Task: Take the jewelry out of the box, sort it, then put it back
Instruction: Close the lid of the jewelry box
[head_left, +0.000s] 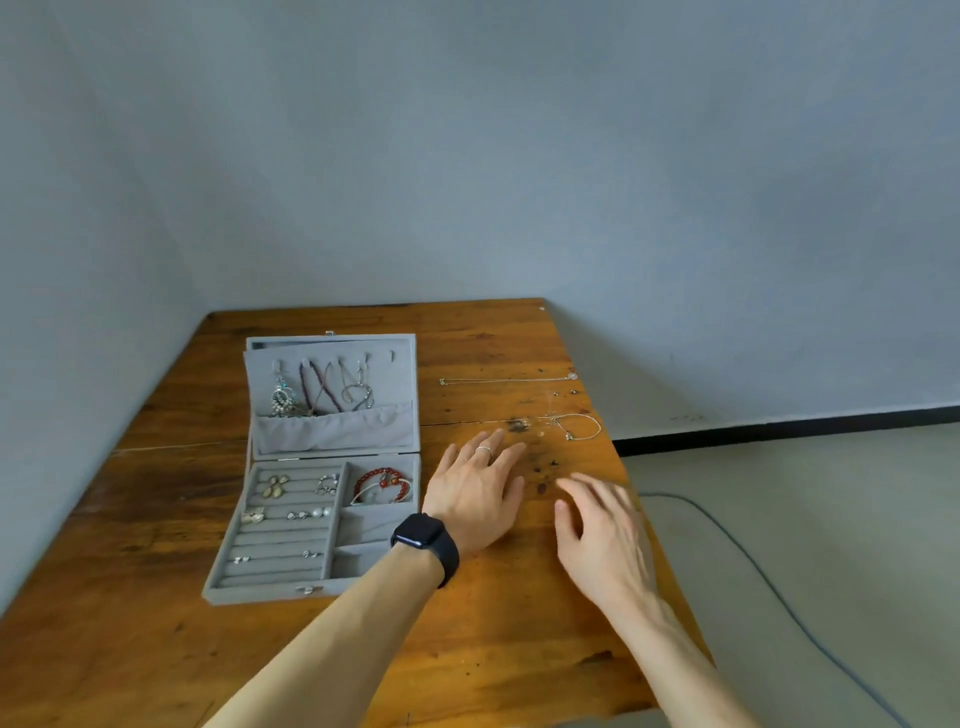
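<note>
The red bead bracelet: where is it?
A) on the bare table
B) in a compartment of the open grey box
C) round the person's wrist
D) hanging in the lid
B: the red bead bracelet lies in the far right compartment of the grey box.

Right hand (597, 530) blurred, tiny pieces (573, 391) too small to identify, forearms (322, 649) cropped below

A worn wooden table (156, 597) stands against grey walls (519, 156). Beyond its right edge, a grey cable (691, 505) snakes across the floor (841, 493).
</note>
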